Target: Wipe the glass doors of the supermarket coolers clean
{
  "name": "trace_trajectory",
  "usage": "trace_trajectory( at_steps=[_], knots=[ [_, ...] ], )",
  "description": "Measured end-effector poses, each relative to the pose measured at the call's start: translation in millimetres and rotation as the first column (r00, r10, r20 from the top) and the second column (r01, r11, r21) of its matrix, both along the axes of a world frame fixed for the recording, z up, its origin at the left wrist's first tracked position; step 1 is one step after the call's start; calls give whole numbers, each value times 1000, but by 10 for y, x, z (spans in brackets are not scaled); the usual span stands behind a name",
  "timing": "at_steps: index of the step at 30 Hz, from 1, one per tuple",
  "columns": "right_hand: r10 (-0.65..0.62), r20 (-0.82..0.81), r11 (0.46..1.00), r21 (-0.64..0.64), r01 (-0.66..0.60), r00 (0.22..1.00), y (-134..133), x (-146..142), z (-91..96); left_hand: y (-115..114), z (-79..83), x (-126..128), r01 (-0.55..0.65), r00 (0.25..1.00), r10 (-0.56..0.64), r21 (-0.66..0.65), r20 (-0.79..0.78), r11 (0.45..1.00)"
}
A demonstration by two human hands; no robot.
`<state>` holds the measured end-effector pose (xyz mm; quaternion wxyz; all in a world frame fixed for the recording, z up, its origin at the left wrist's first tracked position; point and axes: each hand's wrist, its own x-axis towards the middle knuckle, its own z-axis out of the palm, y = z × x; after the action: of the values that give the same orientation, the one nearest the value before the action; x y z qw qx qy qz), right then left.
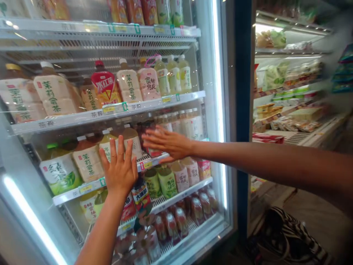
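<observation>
My left hand (120, 167) is raised with fingers spread in front of the middle shelf, holding nothing. Behind it stand a jasmine tea bottle (88, 163) and a paler bottle whose label my fingers partly cover. My right hand (167, 142) reaches in from the right, fingers stretched out and slightly blurred, before a row of small white-labelled bottles (189, 123). Whether either palm touches the cooler's glass front, I cannot tell. A green tea bottle (60, 171) with a green cap stands left of my left hand. Above is a red iced tea bottle (104, 84).
Lit strips (219, 92) run down both sides of the drinks cooler. Small dark red bottles (172, 224) fill its bottom shelf. At the right is an open chilled case (317, 141) with packaged food. A black-and-white striped item (298, 232) lies low at the right.
</observation>
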<state>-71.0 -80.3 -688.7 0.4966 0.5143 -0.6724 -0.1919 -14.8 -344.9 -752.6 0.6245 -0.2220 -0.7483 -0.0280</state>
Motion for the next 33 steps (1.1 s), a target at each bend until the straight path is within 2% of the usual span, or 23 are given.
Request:
trace_trajectory(
  at_steps=[1,2,3,4,5,6,8,10,11,12,15,16,19,20,22,24,25,26,28,30,31,33],
  knots=[
    [-30,6,992,-125,30,1000,13,-9,120,-3,-2,-6,0,1000,0,-2,-4,1000],
    [-54,10,961,-272,55,998,16,-20,214,-7,-5,-13,1,1000,-1,-1,-6,1000],
    [-73,15,918,-391,73,997,8,-29,266,-11,-10,-21,5,1000,-5,0,-5,1000],
    [-83,22,890,-448,84,996,-10,-34,268,-17,-15,-28,10,1000,-10,3,-1,1000],
    [-86,34,895,-436,92,996,-33,-31,223,-23,-21,-33,17,1000,-17,4,4,1000],
    [-81,52,927,-362,95,995,-57,-21,141,-29,-27,-36,24,1000,-24,4,7,1000],
    [-61,96,992,-106,71,994,-96,10,-59,-38,-36,-35,35,999,-35,7,14,999],
    [-36,120,997,72,27,992,-122,33,-212,-44,-41,-29,38,999,-38,13,22,999],
    [-25,115,997,72,16,993,-137,37,-257,-46,-43,-25,39,999,-40,17,25,999],
    [-19,102,1000,12,17,995,-155,37,-286,-47,-44,-23,41,999,-41,21,28,999],
    [-22,84,966,-256,43,996,-242,36,-361,-52,-47,-21,50,998,-51,33,37,998],
    [-16,94,963,-265,40,995,-275,39,-390,-53,-47,-21,54,998,-55,38,41,998],
    [17,146,996,-84,-5,989,-348,53,-419,-55,-48,-17,55,997,-57,41,55,998],
    [20,148,998,-65,-11,989,-362,55,-398,-54,-48,-14,54,997,-56,41,57,998],
    [14,122,983,-186,9,992,-384,59,-342,-50,-45,-3,44,997,-46,37,57,998],
    [2,86,930,-367,30,996,-410,69,-340,-46,-41,8,24,999,-25,28,45,999],
    [4,77,915,-403,27,997,-425,78,-375,-44,-38,14,13,999,-14,24,39,1000],
    [15,74,924,-383,14,997,-441,89,-428,-42,-36,18,6,999,-6,21,34,1000],
    [52,79,974,-224,-33,996,-463,103,-544,-38,-33,23,7,999,-8,24,34,1000],
    [77,81,992,-103,-69,994,-467,94,-594,-32,-32,24,14,999,-15,31,41,999],
    [74,78,990,-127,-63,994,-463,81,-586,-29,-32,24,14,999,-16,33,39,999],
    [40,69,948,-318,-16,997,-449,52,-548,-22,-30,23,8,1000,-9,33,28,999]
  ],
)
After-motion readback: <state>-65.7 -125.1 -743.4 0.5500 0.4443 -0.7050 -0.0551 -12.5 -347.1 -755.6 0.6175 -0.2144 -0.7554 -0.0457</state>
